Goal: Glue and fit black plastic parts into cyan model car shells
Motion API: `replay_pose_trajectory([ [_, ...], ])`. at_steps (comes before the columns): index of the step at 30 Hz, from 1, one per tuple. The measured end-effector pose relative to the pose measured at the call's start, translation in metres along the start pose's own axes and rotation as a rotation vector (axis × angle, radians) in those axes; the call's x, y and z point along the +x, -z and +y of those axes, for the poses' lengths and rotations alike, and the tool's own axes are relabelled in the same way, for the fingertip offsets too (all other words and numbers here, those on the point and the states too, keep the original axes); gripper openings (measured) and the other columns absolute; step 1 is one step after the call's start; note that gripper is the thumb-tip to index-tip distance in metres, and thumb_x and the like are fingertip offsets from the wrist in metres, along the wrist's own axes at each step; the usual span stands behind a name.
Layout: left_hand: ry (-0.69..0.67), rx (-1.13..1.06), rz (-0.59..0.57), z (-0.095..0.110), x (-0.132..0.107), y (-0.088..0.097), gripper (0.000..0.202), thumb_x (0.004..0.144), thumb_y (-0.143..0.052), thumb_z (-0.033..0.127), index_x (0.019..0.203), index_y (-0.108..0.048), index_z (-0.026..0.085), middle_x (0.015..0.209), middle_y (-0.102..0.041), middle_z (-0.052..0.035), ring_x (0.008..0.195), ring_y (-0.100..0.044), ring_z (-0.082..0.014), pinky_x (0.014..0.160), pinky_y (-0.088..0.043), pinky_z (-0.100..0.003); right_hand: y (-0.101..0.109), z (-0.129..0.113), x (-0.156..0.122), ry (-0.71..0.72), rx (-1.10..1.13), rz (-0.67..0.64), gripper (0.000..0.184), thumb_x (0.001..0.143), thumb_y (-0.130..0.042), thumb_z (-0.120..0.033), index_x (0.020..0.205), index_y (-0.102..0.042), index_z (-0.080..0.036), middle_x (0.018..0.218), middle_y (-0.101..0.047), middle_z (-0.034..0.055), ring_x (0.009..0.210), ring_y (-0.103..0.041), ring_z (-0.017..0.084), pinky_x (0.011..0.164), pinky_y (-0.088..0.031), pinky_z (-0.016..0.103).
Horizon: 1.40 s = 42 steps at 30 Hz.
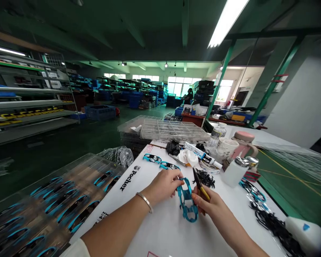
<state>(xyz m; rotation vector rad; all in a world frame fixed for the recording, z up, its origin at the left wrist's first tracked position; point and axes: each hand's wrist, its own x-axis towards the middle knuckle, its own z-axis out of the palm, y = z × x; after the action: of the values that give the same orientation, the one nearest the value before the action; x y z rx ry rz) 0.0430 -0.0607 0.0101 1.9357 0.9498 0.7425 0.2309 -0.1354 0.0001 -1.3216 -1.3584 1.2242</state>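
Note:
A blue model car body shell [186, 201] lies upside down or open-framed on the white work table [160, 235], though its exact facing is hard to tell. My left hand [163, 186] grips its upper end with the fingertips. My right hand [205, 205] sits just to its right, holding a small tool with yellow handles and black tips [200, 185], likely pliers or tweezers. The tips point up and away, close to the shell. A loose pile of small black parts [205, 177] lies just beyond the tool. Two more blue shells [160, 161] rest further up the table.
To the left, a transparent tray [56, 203] holds rows of blue car shells. Ahead stand a compartment box [173, 131], a glue tube [202, 154], cups and bottles. More black-and-blue parts [267, 214] lie at the right table edge. Shelving and blue crates fill the room, with a person [188, 96] far off.

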Motion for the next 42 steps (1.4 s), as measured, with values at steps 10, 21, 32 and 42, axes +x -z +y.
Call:
replay_pose_trajectory([
  [10, -0.110, -0.382, 0.205, 0.007, 0.000, -0.022, 0.040, 0.092, -0.051, 0.046, 0.117, -0.065, 0.019, 0.091, -0.065, -0.0063, 0.077, -0.061, -0.0159, 0.067, -0.056, -0.028, -0.008, -0.004, -0.004, 0.018, 0.183, 0.010, 0.057, 0.067, -0.083, -0.056, 0.097, -0.057, -0.015, 0.086, -0.056, 0.0047, 0.072, -0.045, 0.014, 0.060, -0.032, 0.024],
  [21, 0.020, -0.769, -0.010, 0.024, -0.010, -0.024, 0.059, 0.091, -0.058, 0.050, 0.142, -0.037, 0.028, 0.114, -0.061, -0.0079, 0.099, -0.062, -0.0189, 0.076, -0.052, -0.027, -0.016, 0.003, 0.004, 0.195, -0.196, 0.201, 0.054, 0.070, -0.079, -0.055, 0.099, -0.054, -0.018, 0.078, -0.050, 0.0000, 0.067, -0.043, 0.015, 0.057, -0.037, 0.025],
  [32, 0.011, -0.665, 0.103, 0.014, -0.002, -0.017, 0.052, 0.096, -0.047, 0.052, 0.140, -0.037, 0.028, 0.114, -0.064, -0.0085, 0.096, -0.067, -0.0197, 0.077, -0.053, -0.030, 0.012, -0.006, -0.013, 0.224, -0.744, 0.099, 0.020, 0.096, -0.051, -0.043, 0.095, -0.049, -0.023, 0.087, -0.057, 0.0004, 0.075, -0.053, 0.017, 0.065, -0.040, 0.030],
  [42, 0.138, -0.706, 0.034, 0.007, 0.004, -0.015, 0.055, 0.094, -0.041, 0.061, 0.143, -0.033, 0.037, 0.108, -0.061, -0.0065, 0.097, -0.069, -0.0241, 0.065, -0.056, -0.028, 0.014, 0.004, -0.017, 0.346, -1.042, 0.102, 0.015, 0.101, -0.038, -0.030, 0.101, -0.050, -0.022, 0.090, -0.053, 0.0044, 0.073, -0.053, 0.020, 0.060, -0.041, 0.033],
])
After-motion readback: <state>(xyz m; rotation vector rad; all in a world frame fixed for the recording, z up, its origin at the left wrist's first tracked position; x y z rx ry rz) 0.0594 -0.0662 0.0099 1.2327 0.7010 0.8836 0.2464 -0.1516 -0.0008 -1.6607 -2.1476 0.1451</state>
